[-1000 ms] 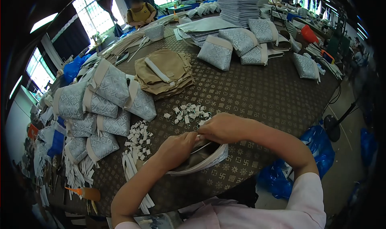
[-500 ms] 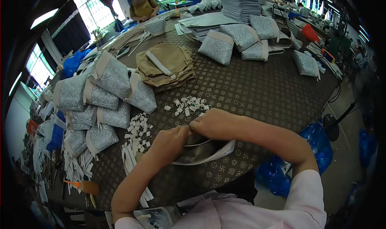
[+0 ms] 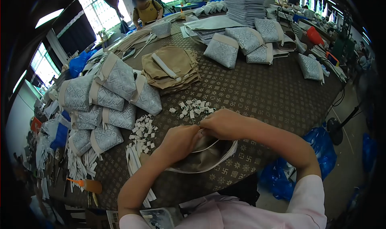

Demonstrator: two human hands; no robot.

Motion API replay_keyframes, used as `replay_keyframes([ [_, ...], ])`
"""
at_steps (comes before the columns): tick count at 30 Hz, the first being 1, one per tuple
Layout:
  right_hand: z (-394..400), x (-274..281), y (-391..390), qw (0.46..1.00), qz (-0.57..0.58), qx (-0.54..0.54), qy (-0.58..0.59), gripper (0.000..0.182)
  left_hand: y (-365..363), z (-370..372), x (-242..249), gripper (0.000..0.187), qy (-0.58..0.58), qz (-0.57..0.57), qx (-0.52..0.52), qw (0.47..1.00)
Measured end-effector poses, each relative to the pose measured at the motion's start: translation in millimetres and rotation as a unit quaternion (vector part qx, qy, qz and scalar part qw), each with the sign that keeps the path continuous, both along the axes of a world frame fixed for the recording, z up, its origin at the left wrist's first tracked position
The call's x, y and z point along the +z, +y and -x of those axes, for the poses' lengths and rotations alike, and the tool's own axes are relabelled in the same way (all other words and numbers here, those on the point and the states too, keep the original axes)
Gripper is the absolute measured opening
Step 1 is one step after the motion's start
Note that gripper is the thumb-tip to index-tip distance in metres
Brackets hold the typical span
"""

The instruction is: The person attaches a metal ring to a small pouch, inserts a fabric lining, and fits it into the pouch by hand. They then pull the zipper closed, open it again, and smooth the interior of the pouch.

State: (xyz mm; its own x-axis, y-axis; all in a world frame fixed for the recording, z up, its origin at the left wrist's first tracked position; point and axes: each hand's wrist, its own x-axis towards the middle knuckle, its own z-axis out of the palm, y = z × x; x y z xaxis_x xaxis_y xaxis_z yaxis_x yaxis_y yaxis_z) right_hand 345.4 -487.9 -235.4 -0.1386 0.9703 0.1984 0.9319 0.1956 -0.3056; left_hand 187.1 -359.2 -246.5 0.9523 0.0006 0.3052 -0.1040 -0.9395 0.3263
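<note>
My left hand (image 3: 179, 139) and my right hand (image 3: 222, 123) meet at the far edge of a brown fabric pouch (image 3: 203, 159) with a pale zipper along its rim. Fingers of both hands are closed in a pinch on that edge; the exact spot they grip is hidden behind the knuckles. The pouch lies on the patterned table, its dark inside facing up. Just beyond my hands is a loose pile of small white tabs with metal clips (image 3: 193, 108). More white tabs (image 3: 143, 132) lie left of my left hand, above some pale strips (image 3: 134, 160).
Stacked grey patterned pouches (image 3: 116, 78) stand at the left, with a round pile of tan fabric (image 3: 171, 68) beside them. Further patterned pouches (image 3: 221, 50) lie at the back. An orange-tipped glue bottle (image 3: 92, 186) is near the left edge. Another person (image 3: 148, 11) stands across the table.
The whole view has shifted slightly right and down. More of the pouch's inside shows below my hands, which still pinch its far edge. The person across the table has changed posture.
</note>
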Motion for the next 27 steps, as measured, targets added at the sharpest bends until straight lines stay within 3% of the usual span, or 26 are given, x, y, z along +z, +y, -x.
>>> replay_keyframes([
  [1,3,-2,3,0.998,-0.012,-0.003,-0.066,0.014,0,1,2,0.017,0.001,-0.001,0.000,1.000],
  [3,0,-3,-1,0.997,-0.016,-0.004,-0.072,0.014,1,7,5,0.017,0.024,-0.037,0.028,0.999],
  [7,-16,-1,-17,0.994,-0.004,-0.036,-0.103,0.015,13,37,1,0.020,0.013,0.002,0.074,0.997],
  [13,-26,1,-31,0.997,0.004,-0.060,-0.051,0.017,12,44,10,0.023,0.063,0.049,0.139,0.987],
  [15,-34,2,-29,0.998,-0.005,-0.065,-0.023,0.019,15,43,20,0.025,0.127,0.132,0.173,0.968],
  [16,-40,3,-27,0.991,0.008,-0.079,0.110,0.019,19,41,22,0.025,0.129,0.133,0.176,0.967],
  [18,-52,-4,-23,0.925,0.062,-0.151,0.344,0.023,30,35,24,0.030,0.188,0.140,0.208,0.950],
  [22,-40,-25,-32,0.878,0.000,-0.223,0.423,0.028,48,25,19,0.037,0.206,0.211,0.204,0.934],
  [24,-32,-56,-39,0.787,-0.067,-0.228,0.569,0.034,56,24,14,0.038,0.206,0.206,0.188,0.938],
  [25,-27,-72,-44,0.786,-0.067,-0.229,0.571,0.034,60,22,13,0.039,0.205,0.197,0.170,0.943],
  [27,-16,-95,-57,0.726,-0.166,-0.231,0.626,0.035,54,17,26,0.039,0.227,0.213,0.174,0.934],
])
